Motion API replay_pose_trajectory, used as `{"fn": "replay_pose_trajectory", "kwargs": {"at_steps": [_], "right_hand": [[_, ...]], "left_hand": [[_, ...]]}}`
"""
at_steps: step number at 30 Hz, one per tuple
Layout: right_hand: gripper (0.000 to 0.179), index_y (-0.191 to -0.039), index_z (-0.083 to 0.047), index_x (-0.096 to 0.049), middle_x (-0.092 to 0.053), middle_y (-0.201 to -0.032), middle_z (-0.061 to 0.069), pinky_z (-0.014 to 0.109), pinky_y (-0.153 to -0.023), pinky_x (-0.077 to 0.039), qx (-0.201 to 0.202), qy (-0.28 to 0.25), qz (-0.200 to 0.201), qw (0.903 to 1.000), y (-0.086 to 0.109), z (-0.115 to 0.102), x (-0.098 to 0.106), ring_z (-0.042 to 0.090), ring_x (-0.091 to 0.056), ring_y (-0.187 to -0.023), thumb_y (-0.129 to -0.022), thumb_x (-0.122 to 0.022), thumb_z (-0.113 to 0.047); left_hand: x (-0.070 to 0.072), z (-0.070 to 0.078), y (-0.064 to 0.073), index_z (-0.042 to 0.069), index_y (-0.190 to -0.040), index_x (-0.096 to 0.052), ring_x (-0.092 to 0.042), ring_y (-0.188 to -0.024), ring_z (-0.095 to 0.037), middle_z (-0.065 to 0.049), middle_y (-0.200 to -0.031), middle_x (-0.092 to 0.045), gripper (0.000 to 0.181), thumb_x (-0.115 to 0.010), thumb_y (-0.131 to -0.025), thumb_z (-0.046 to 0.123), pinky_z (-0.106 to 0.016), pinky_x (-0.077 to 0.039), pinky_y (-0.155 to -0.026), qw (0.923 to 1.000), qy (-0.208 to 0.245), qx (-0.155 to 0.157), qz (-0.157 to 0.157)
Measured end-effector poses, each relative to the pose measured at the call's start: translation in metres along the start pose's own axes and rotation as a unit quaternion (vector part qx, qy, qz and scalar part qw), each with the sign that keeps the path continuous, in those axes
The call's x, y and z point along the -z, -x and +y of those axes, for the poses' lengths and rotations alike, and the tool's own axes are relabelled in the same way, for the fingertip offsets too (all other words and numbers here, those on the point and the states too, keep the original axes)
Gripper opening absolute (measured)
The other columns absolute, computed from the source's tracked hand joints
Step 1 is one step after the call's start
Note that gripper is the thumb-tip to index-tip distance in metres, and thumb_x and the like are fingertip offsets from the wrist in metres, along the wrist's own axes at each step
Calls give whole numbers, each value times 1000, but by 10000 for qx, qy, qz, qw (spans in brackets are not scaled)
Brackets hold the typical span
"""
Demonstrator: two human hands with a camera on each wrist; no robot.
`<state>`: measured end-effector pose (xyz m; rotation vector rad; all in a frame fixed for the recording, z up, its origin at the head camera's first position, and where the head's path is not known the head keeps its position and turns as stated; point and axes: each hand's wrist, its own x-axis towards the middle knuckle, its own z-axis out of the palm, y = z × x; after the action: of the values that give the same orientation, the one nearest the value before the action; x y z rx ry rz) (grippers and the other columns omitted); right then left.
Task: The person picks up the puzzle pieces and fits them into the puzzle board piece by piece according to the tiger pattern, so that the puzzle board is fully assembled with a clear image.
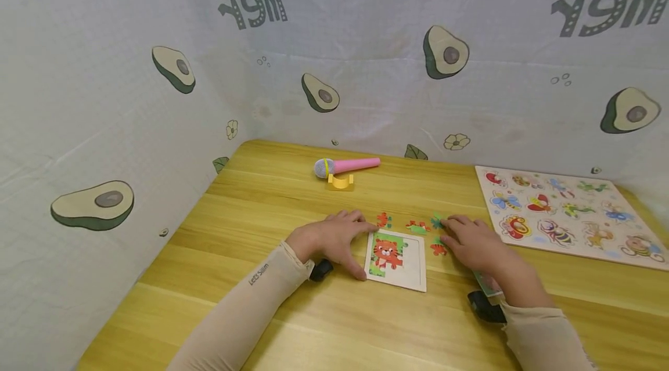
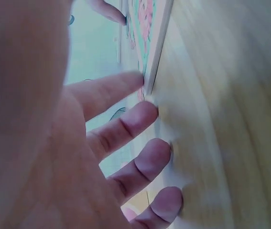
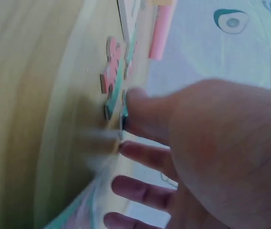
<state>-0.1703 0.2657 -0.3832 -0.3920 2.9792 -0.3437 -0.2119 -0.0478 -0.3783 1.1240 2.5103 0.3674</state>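
Note:
My left hand (image 1: 340, 237) rests at the left side of a small square puzzle board (image 1: 414, 260). Its thumb and index finger touch the board's edge, and in the left wrist view the fingers are spread. A partly filled tiger picture (image 1: 387, 254) covers the board's left part. Over the table, my right hand (image 1: 478, 243) has loosely bent, separated fingers. Its fingertips are at a green puzzle piece (image 1: 436, 222), beside an orange tiger piece (image 1: 438, 248); whether they touch is hard to tell. An orange-and-green piece (image 1: 418, 226) and another orange piece (image 1: 384, 220) lie above the board.
A large insect picture board (image 1: 569, 214) lies at the right. Farther back are a pink toy microphone (image 1: 355, 165) and a yellow holder (image 1: 341, 183). Under my right wrist lies a green-edged flat item (image 1: 486, 284), mostly hidden. A printed curtain (image 1: 366, 40) surrounds the wooden table (image 1: 251, 208).

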Motion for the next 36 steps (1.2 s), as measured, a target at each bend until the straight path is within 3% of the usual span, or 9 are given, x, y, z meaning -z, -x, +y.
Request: {"fn": "replay_pose_trajectory", "kwargs": {"at_steps": [9,16,26,33,36], "right_hand": [[21,-104,6,-72,-70,-104,24,61,-87,-47,-717,-348,630,9948,-5,-12,3,46,-63,-100,-95,-70,-14],[22,-105,6,-74,-68,-110,27,62,-88,-47,-992,-497,637,9918,-5,-12,3,48,-61,-106,-94,-72,-13],[24,-114,9,-70,-66,-114,29,58,-85,-49,-601,-575,810,9932,-6,-13,3,39,-62,-97,-95,-69,-4],[15,-104,1,-76,-70,-105,19,51,-77,-53,426,-714,674,9943,-8,-18,6,29,-65,-87,-90,-75,-5],[15,-104,-2,-77,-72,-99,11,47,-75,-54,564,-917,481,9930,-7,-21,7,22,-63,-82,-91,-75,-6]], "left_hand": [[1,0,-1,24,-157,-39,-40,-119,-16,4,-136,-43,98,-82,-76,58,-34,-37,-101,10000,-16,53,9],[1,0,1,24,-156,-41,-41,-117,-16,6,-133,-43,97,-82,-75,58,-33,-36,-101,10000,-37,36,-23],[1,-1,2,25,-156,-42,-40,-117,-18,6,-133,-42,98,-82,-74,60,-34,-36,-102,10000,-21,3,-44],[2,-1,3,25,-156,-41,-40,-116,-17,6,-133,-43,98,-82,-74,60,-33,-36,-101,10000,-17,2,-28],[2,-1,3,25,-156,-41,-40,-116,-17,5,-133,-42,99,-82,-74,60,-33,-36,-101,10000,-20,15,-45]]}}
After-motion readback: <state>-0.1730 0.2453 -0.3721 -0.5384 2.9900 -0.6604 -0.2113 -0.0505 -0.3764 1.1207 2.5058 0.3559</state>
